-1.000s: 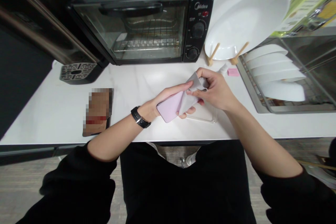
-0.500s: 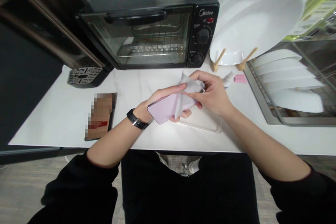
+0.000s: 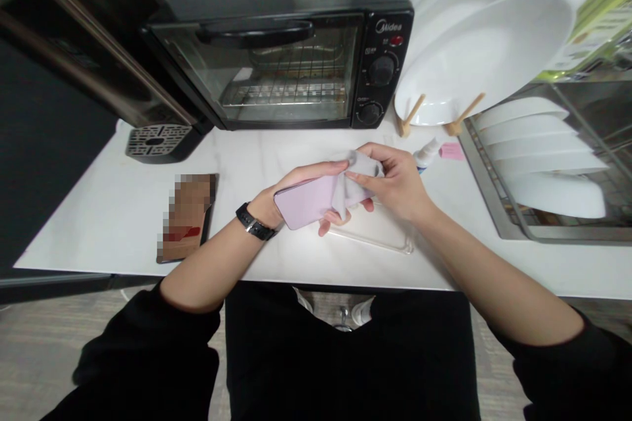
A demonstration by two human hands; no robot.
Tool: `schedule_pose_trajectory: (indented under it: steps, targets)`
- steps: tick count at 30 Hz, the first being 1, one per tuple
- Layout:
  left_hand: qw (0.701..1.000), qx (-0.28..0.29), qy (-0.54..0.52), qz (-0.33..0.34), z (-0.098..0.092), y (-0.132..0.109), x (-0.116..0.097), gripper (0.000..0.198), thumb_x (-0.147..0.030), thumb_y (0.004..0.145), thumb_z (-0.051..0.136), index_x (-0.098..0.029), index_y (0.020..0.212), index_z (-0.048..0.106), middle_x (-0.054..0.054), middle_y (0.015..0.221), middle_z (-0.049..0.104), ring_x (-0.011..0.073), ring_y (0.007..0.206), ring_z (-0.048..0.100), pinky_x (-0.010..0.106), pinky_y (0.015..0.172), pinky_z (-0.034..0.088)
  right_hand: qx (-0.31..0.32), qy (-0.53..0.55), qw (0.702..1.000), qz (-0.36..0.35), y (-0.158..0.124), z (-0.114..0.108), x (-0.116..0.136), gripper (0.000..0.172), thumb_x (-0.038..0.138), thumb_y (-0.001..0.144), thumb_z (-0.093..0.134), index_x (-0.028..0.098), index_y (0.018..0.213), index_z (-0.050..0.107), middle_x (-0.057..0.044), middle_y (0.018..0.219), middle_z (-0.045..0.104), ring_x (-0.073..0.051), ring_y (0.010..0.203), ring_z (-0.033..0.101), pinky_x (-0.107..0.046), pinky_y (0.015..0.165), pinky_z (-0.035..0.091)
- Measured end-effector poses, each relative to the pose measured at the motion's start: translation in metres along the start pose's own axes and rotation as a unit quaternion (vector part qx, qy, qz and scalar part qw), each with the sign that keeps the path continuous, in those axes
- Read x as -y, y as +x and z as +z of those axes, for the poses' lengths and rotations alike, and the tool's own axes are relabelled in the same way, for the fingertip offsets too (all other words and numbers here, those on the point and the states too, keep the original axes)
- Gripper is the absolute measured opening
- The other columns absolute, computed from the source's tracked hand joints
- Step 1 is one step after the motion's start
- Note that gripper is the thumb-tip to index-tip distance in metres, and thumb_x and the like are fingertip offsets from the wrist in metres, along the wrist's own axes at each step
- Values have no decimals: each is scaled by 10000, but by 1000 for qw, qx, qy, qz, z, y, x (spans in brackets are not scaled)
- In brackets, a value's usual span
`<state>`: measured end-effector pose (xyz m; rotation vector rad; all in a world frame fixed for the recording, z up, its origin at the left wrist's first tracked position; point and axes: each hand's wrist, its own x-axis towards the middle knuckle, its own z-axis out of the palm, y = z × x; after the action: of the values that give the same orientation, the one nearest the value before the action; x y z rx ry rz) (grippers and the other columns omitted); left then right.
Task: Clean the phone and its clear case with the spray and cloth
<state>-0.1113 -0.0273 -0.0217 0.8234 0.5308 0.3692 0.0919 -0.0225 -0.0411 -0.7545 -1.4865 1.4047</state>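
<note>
A lilac smartphone (image 3: 305,201) lies tilted across my left hand (image 3: 311,174), whose thumb and fingers grip its long edges. My right hand (image 3: 397,181) pinches a light grey cloth (image 3: 363,168) against the phone's far end, which the cloth partly covers. Below both hands a clear phone case (image 3: 375,230) rests on the white counter, partly hidden by the fingers. Just beyond my right hand stands a small white spray bottle (image 3: 427,154), its lower part hidden by that hand. The black watch (image 3: 254,222) is on my left wrist.
At the left lies a second phone-like device (image 3: 187,217), its screen blurred out. A black toaster oven (image 3: 276,72) stands behind my hands. White plates (image 3: 488,52) in a wooden rack, a pink paper (image 3: 451,151) and a dish rack (image 3: 498,210) with bowls are at the right.
My right hand and the cloth have shifted slightly down, and the cloth's raised corner now lies flatter over the phone. More of the spray bottle shows. My left hand still grips the phone.
</note>
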Motion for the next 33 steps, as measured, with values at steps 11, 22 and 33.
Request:
schedule_pose_trajectory:
  steps: [11, 22, 33]
  targets:
    - [996, 79, -33, 15, -18, 9, 7, 676, -569, 1022, 525, -63, 1467, 577, 246, 1195, 753, 111, 576, 555, 326, 491, 638, 73, -27, 995, -65, 0, -16, -9, 371, 348, 929, 863, 282, 1291, 820, -40, 1187, 782, -89, 686, 666, -163, 453, 575]
    - [999, 43, -3, -11, -27, 3, 3, 668, -549, 1000, 611, -122, 1512, 560, 209, 1181, 767, 130, 566, 600, 338, 478, 639, -16, -25, 1000, -7, -3, -1, -11, 390, 550, 890, 879, 196, 1049, 840, 16, 741, 762, -111, 453, 631, -230, 392, 520]
    - [1000, 9, 13, -17, -20, 0, 3, 560, -523, 983, 648, -107, 1358, 627, 154, 1092, 750, 138, 575, 610, 347, 513, 640, -12, 12, 1000, 13, -2, 3, -10, 407, 442, 710, 1028, 190, 955, 823, 27, 777, 758, -91, 467, 617, -206, 372, 525]
